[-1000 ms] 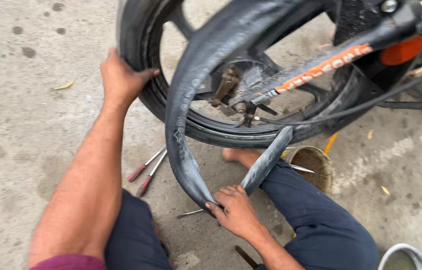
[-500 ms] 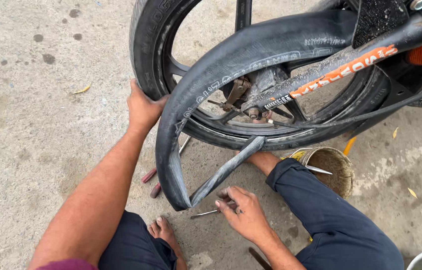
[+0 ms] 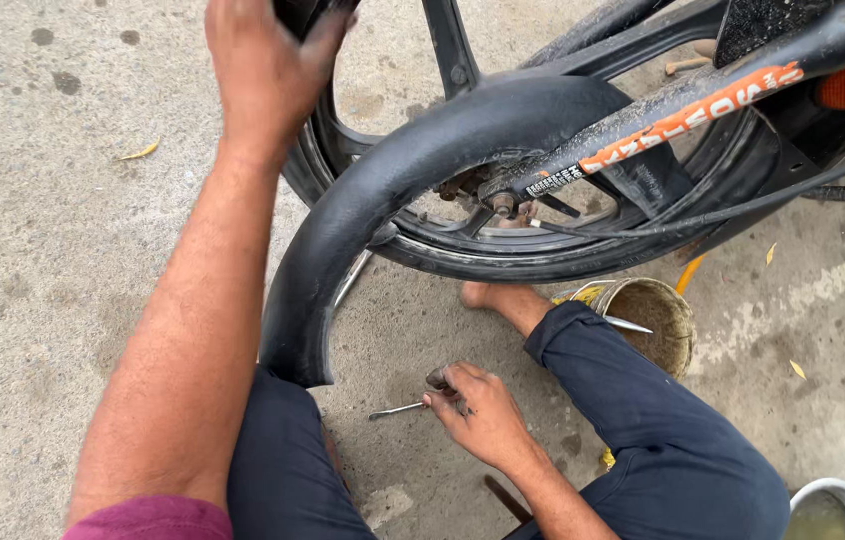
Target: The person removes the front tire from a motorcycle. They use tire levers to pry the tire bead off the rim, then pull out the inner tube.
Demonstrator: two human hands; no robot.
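Note:
My left hand grips the black tyre of a motorbike wheel at its upper left, fingers closed over the tread. A black inner tube hangs out of the wheel in a wide arc, its lower end resting on my left knee. My right hand is down on the concrete between my legs, fingers closed on the handle of a thin metal tool lying on the ground. The wheel's hub and axle sit behind the tube.
A rusty tin can with a metal piece in it stands by my right knee and bare foot. A metal bowl is at the bottom right. An orange-lettered black swingarm crosses the wheel. Concrete ground spreads left.
My left hand has slid up the tyre toward its top. My right hand let go of the inner tube's end and dropped to the metal tool on the ground. The tube's end now rests on my knee.

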